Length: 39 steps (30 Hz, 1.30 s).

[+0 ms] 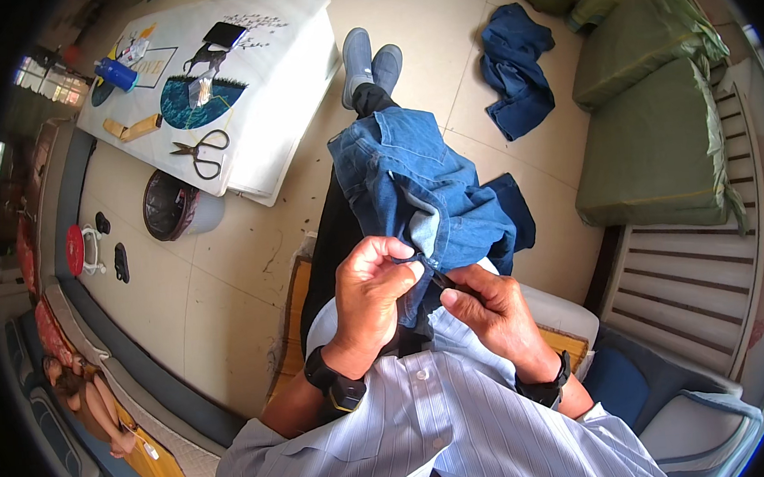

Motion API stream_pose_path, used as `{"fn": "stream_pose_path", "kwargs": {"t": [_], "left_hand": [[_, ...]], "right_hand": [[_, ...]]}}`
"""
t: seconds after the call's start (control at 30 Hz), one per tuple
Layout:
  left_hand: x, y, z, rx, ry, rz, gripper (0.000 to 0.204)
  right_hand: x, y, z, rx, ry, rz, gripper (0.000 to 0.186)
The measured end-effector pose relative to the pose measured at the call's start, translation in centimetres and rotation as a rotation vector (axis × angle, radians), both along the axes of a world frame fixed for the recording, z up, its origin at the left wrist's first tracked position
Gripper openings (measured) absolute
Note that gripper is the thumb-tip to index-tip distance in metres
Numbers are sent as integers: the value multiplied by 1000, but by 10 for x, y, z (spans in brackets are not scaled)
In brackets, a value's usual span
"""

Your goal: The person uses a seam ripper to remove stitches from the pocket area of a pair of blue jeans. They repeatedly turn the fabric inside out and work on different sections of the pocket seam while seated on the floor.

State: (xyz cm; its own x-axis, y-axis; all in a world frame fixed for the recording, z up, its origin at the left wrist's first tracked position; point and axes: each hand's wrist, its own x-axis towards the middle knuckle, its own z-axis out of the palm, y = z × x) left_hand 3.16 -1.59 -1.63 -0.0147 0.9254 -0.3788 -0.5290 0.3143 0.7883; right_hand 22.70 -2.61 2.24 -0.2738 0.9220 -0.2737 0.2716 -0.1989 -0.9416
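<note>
A pair of blue jeans lies bunched across my lap and legs, its lighter inner side turned out near my hands. My left hand is closed, pinching an edge of the denim between thumb and fingers. Close beside it on the right, my right hand grips a slim dark tool, its tip at the pinched fabric. Most of the tool is hidden in the fingers, so its kind does not show.
At the left, a white-covered table bears black-handled scissors and a blue bottle. A bin stands below it. More denim lies on the floor near green cushions. Another person lies on the sofa, lower left.
</note>
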Motion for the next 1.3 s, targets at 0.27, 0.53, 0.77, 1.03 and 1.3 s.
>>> {"fn": "stream_pose_path", "kwargs": {"t": [0.27, 0.53, 0.77, 1.03, 1.3], "left_hand": [[3, -2, -3, 35, 77, -13, 24], [3, -3, -4, 58, 119, -22, 24], [5, -3, -4, 41, 35, 6, 25], [4, -4, -6, 40, 69, -4, 25], [5, -4, -5, 45, 33, 4, 24]], "right_hand": [[1, 1, -2, 32, -16, 2, 26], [-2, -2, -7, 25, 11, -41, 26], [-3, -4, -8, 11, 20, -59, 26], [-2, -2, -2, 21, -46, -39, 26], [-5, -1, -6, 51, -11, -47, 25]]}}
